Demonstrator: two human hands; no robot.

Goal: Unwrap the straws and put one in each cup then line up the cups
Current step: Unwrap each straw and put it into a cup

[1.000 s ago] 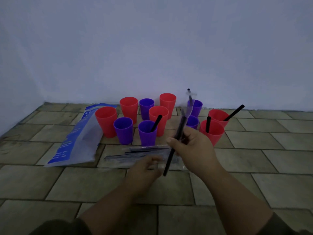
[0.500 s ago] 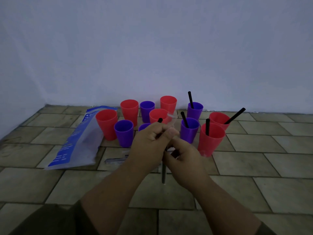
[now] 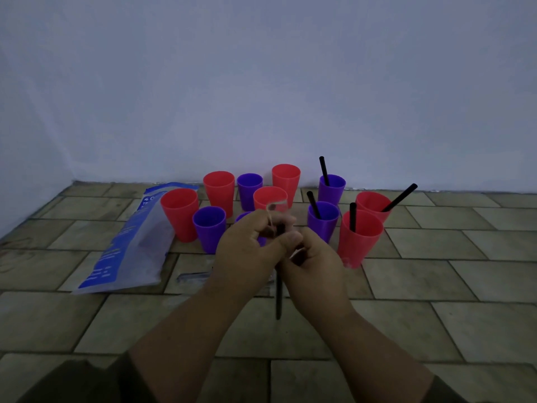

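Several red and purple cups stand on the tiled floor by the wall. Black straws stick out of two purple cups (image 3: 331, 189) (image 3: 323, 219) and two red cups (image 3: 359, 237) (image 3: 373, 203) on the right. The cups on the left, such as a red cup (image 3: 180, 213) and a purple cup (image 3: 209, 228), hold none. In front of them my right hand (image 3: 312, 263) grips a black straw (image 3: 278, 298) that hangs down below my fists. My left hand (image 3: 247, 251) pinches its clear wrapper (image 3: 276, 206) at the upper end. One purple cup is mostly hidden behind my left hand.
A blue and clear plastic bag (image 3: 128, 242) lies on the floor left of the cups. More wrapped straws (image 3: 193, 276) lie on the tiles just behind my left wrist. The white wall (image 3: 261, 82) rises right behind the cups.
My left hand came up from the wrapped straws on the floor and joined my right hand at the straw. The straw went from slanted to upright, and the wrapper end now sticks up above my fingers.
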